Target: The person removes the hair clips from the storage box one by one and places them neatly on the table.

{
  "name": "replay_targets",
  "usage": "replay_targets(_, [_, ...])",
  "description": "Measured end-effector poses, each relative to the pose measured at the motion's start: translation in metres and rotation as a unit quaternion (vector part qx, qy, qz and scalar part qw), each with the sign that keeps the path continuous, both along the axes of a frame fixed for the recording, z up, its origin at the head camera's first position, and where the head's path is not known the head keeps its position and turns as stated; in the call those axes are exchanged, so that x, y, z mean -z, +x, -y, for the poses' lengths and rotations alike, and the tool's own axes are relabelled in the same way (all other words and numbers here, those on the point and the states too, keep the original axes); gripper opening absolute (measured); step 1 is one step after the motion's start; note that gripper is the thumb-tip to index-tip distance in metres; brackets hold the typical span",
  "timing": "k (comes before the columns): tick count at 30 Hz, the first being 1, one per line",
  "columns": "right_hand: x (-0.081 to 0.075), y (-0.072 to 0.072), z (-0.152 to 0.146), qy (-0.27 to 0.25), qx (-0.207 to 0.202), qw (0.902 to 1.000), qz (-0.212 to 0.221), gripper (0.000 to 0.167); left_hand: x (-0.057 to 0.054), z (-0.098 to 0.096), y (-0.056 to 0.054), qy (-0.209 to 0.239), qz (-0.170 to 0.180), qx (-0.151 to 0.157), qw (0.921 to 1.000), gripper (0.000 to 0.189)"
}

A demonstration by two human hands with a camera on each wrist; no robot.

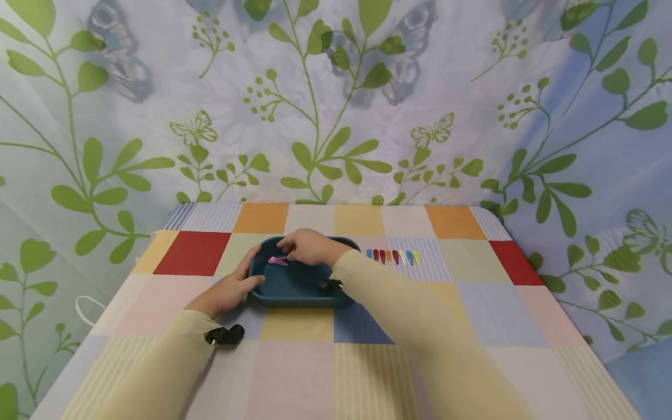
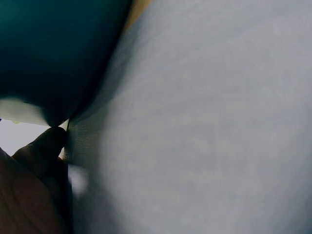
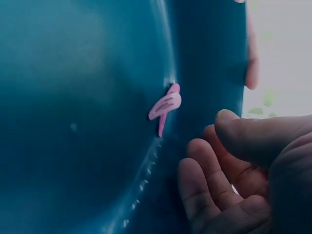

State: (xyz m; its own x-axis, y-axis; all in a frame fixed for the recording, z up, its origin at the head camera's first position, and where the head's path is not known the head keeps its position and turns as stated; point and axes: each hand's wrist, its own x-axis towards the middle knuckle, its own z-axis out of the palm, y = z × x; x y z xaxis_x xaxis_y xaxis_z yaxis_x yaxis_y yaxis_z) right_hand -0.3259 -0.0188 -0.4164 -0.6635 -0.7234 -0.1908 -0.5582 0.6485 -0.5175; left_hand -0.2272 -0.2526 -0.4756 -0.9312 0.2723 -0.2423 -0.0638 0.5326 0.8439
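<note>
Two pink snap hair clips (image 3: 165, 105) lie crossed, one over the other, inside a dark teal tray (image 1: 294, 302), near its left end in the head view. Just beside them is my right hand (image 1: 310, 246), reaching over the tray with its fingers loosely bent. In the right wrist view nothing shows between the right thumb and fingers, and the clips sit apart from them. At the tray's left side my left hand (image 1: 231, 291) holds the rim, thumb toward the front corner. The left wrist view shows only part of that hand, dark against the tray's outer wall.
To the right of the tray, several hair clips (image 1: 396, 257) in blue, red, orange, white and yellow stand in a row. A patchwork cloth (image 1: 294, 373) covers the table. Behind it hangs a leaf-patterned curtain (image 1: 336, 116). A white cable (image 1: 84, 309) loops at the left edge.
</note>
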Motion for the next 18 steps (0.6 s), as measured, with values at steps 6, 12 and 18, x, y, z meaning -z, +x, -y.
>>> replay_targets(6, [0.012,-0.001,0.012,0.021,-0.017,0.9994,-0.022,0.045,0.000,0.000,0.001,0.002,0.003,0.004,1.0000,0.084])
replay_targets(12, [0.024,-0.003,0.021,0.048,-0.027,0.9977,-0.039,0.044,0.001,0.000,0.002,-0.001,0.001,0.005,1.0000,0.083])
replay_targets(18, [0.027,-0.002,0.026,0.078,-0.040,0.9944,-0.059,0.042,0.004,0.001,0.001,-0.012,0.000,0.001,0.9999,0.081])
